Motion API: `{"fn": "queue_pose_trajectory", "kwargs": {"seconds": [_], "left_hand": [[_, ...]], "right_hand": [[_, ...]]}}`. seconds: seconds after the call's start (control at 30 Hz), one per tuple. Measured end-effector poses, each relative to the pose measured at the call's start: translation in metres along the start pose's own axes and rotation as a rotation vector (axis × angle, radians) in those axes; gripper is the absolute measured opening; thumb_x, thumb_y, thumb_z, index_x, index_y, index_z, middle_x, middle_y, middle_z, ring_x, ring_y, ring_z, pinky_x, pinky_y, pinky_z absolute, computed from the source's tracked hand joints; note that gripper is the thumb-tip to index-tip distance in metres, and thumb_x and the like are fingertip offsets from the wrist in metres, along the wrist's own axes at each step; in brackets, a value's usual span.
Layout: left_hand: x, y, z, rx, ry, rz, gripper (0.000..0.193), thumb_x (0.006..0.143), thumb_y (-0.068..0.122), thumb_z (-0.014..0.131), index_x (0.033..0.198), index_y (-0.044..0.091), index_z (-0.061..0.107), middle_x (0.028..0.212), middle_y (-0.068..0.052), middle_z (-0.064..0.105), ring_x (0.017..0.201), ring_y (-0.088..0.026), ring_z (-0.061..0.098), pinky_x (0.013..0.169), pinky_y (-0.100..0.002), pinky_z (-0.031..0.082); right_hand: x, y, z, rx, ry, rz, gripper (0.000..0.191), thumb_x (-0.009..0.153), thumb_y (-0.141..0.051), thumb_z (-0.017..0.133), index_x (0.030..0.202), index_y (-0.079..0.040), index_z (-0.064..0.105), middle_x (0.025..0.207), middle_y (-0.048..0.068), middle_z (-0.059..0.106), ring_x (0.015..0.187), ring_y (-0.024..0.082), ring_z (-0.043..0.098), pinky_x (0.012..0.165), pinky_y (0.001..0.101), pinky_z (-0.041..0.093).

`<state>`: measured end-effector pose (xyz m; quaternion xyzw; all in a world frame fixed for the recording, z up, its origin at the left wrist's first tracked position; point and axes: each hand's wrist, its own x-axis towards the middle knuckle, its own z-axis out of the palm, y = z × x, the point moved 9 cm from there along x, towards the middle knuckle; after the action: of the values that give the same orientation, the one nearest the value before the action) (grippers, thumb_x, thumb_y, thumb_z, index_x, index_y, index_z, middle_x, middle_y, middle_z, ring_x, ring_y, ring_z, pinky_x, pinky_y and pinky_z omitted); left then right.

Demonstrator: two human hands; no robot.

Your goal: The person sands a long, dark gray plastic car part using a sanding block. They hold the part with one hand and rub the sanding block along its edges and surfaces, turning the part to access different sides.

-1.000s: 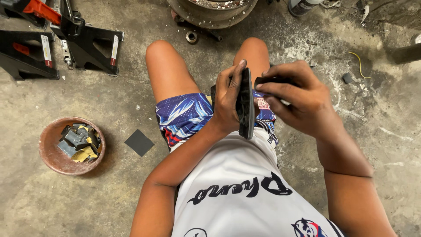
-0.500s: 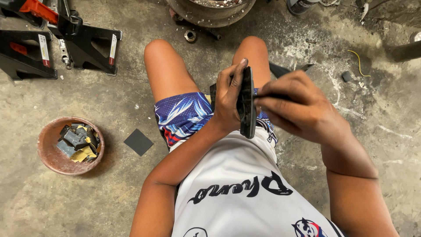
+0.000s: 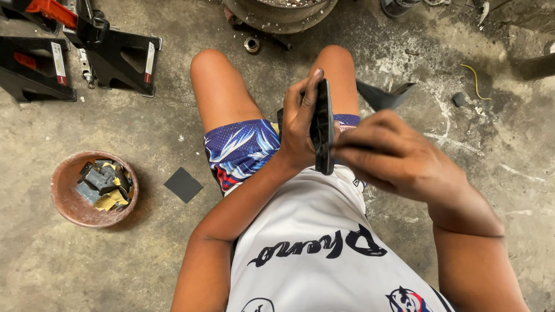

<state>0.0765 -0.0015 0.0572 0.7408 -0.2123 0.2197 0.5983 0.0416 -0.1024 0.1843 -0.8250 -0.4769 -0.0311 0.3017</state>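
One flat black part [image 3: 324,127] stands on edge above the lap, gripped by the left hand [image 3: 299,124]; the right hand [image 3: 388,155] presses closed fingers against its face. On the floor's left side sit one brown bowl [image 3: 65,199] of scraps, one dark square [image 3: 183,185] and two black stands [image 3: 124,58].

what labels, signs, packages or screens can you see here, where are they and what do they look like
Pale label strip: upright on the right leg of the nearer black stand, top left; narrow, cream with a red end.
Second strip: on the left stand; same shape and colours.
Red label: left stand's face; small oblong.
No packages, signs or screens.
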Motion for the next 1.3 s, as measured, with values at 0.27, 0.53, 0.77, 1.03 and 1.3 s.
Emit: {"fn": "queue_pose_trajectory", "kwargs": {"seconds": [0.27,0.53,0.77,1.03,1.3], "left_hand": [[0.005,0.001,-0.002,0.002,0.005,-0.023,0.082,0.1,0.029,0.073,0.165,0.006,0.027,0.138,-0.018,0.049,0.122,-0.028,0.057,0.104,-0.036,0.053],[0.006,0.003,-0.003,-0.005,0.013,-0.02,0.082,0.097,0.024,0.071,0.164,0.006,0.028,0.135,-0.019,0.049,0.122,-0.03,0.057,0.106,-0.037,0.052],[0.006,0.0,0.0,0.015,0.0,-0.032,0.082,0.098,0.025,0.072,0.165,0.006,0.028,0.135,-0.018,0.05,0.122,-0.029,0.058,0.105,-0.037,0.053],[0.01,-0.004,-0.004,0.014,0.014,-0.049,0.084,0.094,0.024,0.073,0.163,0.006,0.03,0.134,-0.018,0.05,0.119,-0.029,0.059,0.101,-0.035,0.054],[0.01,0.003,-0.001,0.014,0.016,0.003,0.082,0.099,0.026,0.073,0.165,0.007,0.028,0.136,-0.017,0.049,0.124,-0.028,0.056,0.108,-0.037,0.052]], "right_hand": [[0.002,-0.004,-0.006,-0.041,-0.016,0.114,0.034,0.078,-0.009,0.082,0.112,-0.004,0.076,0.12,0.009,0.068,0.107,0.028,0.062,0.087,0.0376,0.057],[0.003,-0.004,-0.002,-0.027,-0.009,0.001,0.033,0.083,-0.01,0.081,0.115,-0.005,0.075,0.121,0.009,0.068,0.109,0.027,0.062,0.086,0.0363,0.057],[0.004,-0.008,-0.004,-0.07,-0.044,0.081,0.035,0.079,-0.01,0.082,0.113,-0.005,0.076,0.119,0.008,0.069,0.108,0.027,0.064,0.085,0.0366,0.058],[0.006,-0.005,-0.006,0.004,-0.004,0.071,0.03,0.08,-0.01,0.083,0.108,-0.003,0.076,0.119,0.01,0.068,0.105,0.029,0.063,0.085,0.039,0.057],[0.005,-0.001,-0.012,-0.061,0.032,0.162,0.028,0.082,-0.007,0.084,0.108,-0.003,0.076,0.117,0.009,0.068,0.106,0.029,0.064,0.086,0.0382,0.056]]}}
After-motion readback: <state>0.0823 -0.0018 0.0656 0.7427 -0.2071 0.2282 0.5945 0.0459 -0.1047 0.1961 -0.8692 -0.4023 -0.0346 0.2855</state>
